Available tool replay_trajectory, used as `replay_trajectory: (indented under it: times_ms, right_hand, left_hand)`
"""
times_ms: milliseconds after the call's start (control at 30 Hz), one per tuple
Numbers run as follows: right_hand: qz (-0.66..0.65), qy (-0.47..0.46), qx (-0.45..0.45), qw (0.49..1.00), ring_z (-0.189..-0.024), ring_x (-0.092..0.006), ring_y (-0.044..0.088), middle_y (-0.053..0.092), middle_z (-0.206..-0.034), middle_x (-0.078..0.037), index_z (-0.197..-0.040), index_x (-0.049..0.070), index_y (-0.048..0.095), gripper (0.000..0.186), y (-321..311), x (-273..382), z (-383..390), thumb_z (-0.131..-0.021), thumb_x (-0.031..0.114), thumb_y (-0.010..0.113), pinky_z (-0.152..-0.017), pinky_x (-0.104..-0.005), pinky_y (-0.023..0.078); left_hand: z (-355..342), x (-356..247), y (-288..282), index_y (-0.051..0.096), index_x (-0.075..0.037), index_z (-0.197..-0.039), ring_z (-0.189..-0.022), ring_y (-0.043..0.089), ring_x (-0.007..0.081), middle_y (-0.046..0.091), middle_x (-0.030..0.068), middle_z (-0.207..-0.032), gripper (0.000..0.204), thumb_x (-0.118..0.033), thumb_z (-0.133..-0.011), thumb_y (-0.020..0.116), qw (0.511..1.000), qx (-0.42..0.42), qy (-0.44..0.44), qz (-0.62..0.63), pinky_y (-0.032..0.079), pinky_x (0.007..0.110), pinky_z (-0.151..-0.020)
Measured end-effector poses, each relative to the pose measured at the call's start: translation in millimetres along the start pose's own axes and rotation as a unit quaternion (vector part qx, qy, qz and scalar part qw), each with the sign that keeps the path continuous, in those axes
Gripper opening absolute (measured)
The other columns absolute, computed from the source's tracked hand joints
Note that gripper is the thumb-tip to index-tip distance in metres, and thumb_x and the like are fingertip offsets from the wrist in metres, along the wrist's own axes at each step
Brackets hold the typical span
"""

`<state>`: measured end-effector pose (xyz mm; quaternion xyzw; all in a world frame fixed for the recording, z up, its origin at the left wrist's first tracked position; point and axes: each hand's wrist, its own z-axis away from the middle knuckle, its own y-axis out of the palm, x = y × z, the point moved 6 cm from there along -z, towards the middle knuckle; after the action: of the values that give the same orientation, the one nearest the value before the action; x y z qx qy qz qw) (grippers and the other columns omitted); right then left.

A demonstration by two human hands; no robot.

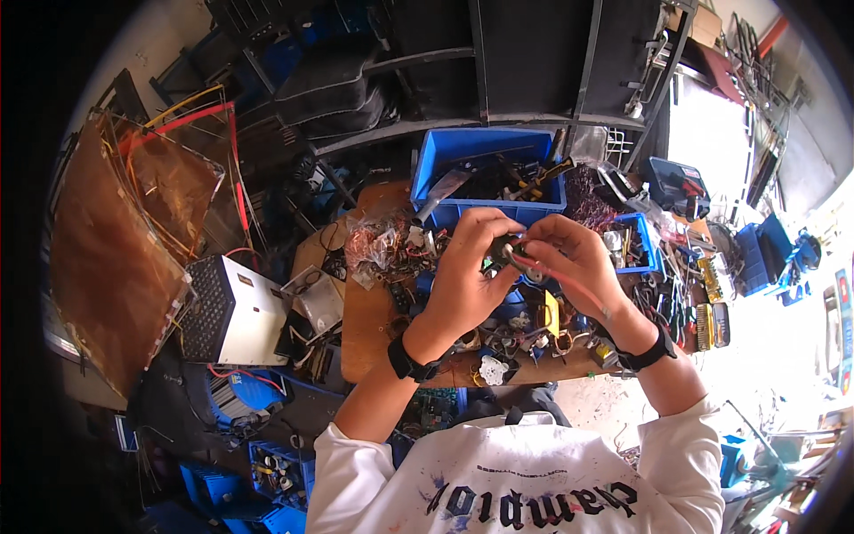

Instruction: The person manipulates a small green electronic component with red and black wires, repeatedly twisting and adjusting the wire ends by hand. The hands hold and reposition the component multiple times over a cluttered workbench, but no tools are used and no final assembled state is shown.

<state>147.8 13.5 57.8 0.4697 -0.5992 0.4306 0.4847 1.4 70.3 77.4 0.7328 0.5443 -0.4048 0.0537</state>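
Note:
Both my hands meet above a cluttered workbench (366,334). My left hand (474,262) is closed around a small dark greenish part (500,253), mostly hidden by the fingers, so its kind does not show. My right hand (576,258) is closed, its fingertips pinching close beside that part. A pinkish-red wire (562,279) runs from the part across my right palm toward the wrist. Below the hands lie loose electrical scraps, among them a yellow piece (551,313) and a white plastic disc-like part (492,370).
Behind the hands stands a blue bin (427,165) with tools. A smaller blue tray (656,252), a yellow bit case (713,327) and an open dark case (676,189) lie to the right. A white metal box (245,311) is at left. Several blue crates sit lower left.

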Motion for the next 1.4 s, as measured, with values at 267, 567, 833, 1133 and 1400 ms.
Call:
replay_trajectory:
  times_ms: [267, 567, 833, 1133, 1400]
  right_hand:
    - [0.121, -0.019, -0.024, 0.992, -0.079, -0.0110, 0.065, 0.071, -0.086, -0.009, -0.102, -0.002, 0.067, 0.016, -4, 14, -3, -0.089, 0.008, 0.068, -0.073, -0.0273, 0.052]
    - [-0.079, -0.023, -0.045, 0.996, -0.088, -0.0105, 0.064, 0.070, -0.095, -0.008, -0.103, -0.003, 0.062, 0.017, -1, 2, -5, -0.094, 0.010, 0.065, -0.080, -0.0251, 0.050]
    - [0.034, 0.006, 0.011, 0.999, -0.087, -0.0078, 0.062, 0.068, -0.086, -0.005, -0.098, -0.002, 0.065, 0.018, 0, 16, -16, -0.091, 0.013, 0.070, -0.075, -0.0238, 0.050]
    - [0.054, -0.098, -0.019, 0.994, -0.077, -0.0077, 0.061, 0.067, -0.082, -0.002, -0.093, 0.000, 0.067, 0.015, -11, 19, -14, -0.090, 0.014, 0.071, -0.072, -0.0246, 0.049]
    - [-0.239, -0.039, -0.056, 0.969, -0.083, -0.0060, 0.059, 0.066, -0.086, -0.002, -0.096, 0.000, 0.063, 0.016, -6, 0, -5, -0.098, 0.016, 0.063, -0.077, -0.0241, 0.047]
  left_hand:
    - [-12, -9, -4, 0.059, -0.003, -0.109, -0.093, 0.063, 0.0313, 0.057, 0.0126, -0.107, 0.044, 0.000, -0.069, 0.078, 0.996, 0.051, 0.059, -0.045, 0.053, 0.036, -0.076]
    - [-20, -3, -3, 0.058, -0.003, -0.102, -0.079, 0.067, 0.0183, 0.060, 0.0082, -0.098, 0.038, -0.003, -0.072, 0.082, 0.999, 0.009, -0.011, 0.043, 0.054, 0.029, -0.067]
    - [-16, 5, 1, 0.061, -0.002, -0.103, -0.081, 0.068, 0.0152, 0.063, 0.0072, -0.099, 0.038, -0.007, -0.074, 0.084, 0.997, 0.014, -0.039, 0.062, 0.055, 0.028, -0.069]
    - [-12, 12, 4, 0.059, 0.001, -0.105, -0.091, 0.069, 0.0120, 0.069, 0.0083, -0.097, 0.032, -0.009, -0.082, 0.080, 0.982, 0.025, -0.096, 0.164, 0.057, 0.026, -0.077]
    - [-8, 16, 12, 0.058, 0.001, -0.106, -0.092, 0.068, 0.0128, 0.068, 0.0086, -0.100, 0.031, -0.004, -0.083, 0.077, 0.949, -0.027, -0.155, 0.274, 0.057, 0.026, -0.079]
